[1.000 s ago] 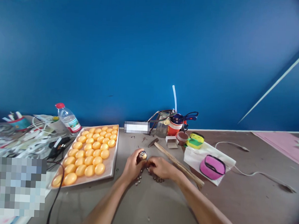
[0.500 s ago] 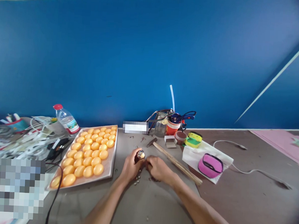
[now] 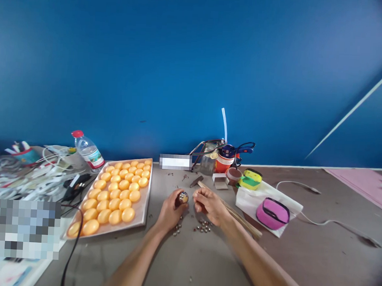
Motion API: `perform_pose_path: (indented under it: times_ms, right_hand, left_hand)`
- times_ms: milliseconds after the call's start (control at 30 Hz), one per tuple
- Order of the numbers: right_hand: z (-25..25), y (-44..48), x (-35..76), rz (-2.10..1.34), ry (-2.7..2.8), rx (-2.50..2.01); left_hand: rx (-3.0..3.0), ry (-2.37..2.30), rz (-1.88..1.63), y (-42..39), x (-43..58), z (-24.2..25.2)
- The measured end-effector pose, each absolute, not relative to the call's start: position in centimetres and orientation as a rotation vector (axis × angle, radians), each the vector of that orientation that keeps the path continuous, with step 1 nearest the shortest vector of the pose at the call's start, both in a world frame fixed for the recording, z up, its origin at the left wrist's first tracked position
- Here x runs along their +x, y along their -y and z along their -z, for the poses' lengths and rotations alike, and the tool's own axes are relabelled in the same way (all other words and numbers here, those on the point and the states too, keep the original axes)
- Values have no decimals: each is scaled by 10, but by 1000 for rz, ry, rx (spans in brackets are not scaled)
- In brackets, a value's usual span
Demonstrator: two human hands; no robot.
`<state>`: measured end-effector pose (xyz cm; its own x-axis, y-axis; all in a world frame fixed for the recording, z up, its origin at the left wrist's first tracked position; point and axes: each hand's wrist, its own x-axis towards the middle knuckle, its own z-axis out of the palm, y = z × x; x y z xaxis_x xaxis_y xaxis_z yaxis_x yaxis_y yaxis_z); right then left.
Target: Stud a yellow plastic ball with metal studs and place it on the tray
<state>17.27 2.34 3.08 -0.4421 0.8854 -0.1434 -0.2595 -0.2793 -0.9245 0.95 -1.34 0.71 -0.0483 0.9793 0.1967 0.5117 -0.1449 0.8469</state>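
Observation:
My left hand [image 3: 171, 211] is closed around a small dark object with a shiny rounded top [image 3: 183, 198], held just above the brown table [image 3: 300, 259]. My right hand [image 3: 208, 205] hovers right of it, fingertips pinched together near that top; what they pinch is too small to make out. Several small shiny beads [image 3: 203, 226] lie scattered on the table beneath both hands.
A tray [image 3: 142, 208] of orange half-spheres [image 3: 114, 194] lies to the left. Behind are a hammer [image 3: 196, 181] with long wooden handle, a water bottle [image 3: 87, 151], cups with tools [image 3: 224, 159], a pink pouch [image 3: 272, 213] on white paper, and a black cable [image 3: 70, 256].
My right hand has lifted off the beads and moved up towards the shiny top. The bead pile beneath it now shows. My left hand has stayed put.

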Motion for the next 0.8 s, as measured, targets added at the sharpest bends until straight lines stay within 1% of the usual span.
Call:
perform_pose_path:
  times_ms: [167, 300, 567, 800]
  right_hand:
    - [-27, -27, 176, -1977, 1054, -815]
    - [-23, -26, 173, -1891, 1079, -915]
    - [-18, -21, 167, -1627, 1368, -1078]
    - [-19, -21, 168, -1646, 1399, -1089]
  left_hand:
    - [1695, -1572, -1118, 13, 9, -6]
    - [1722, -1578, -1113, 13, 8, -6]
    - [1722, -1567, -1115, 15, 12, -9]
    - [1765, -1552, -1121, 17, 13, -11]
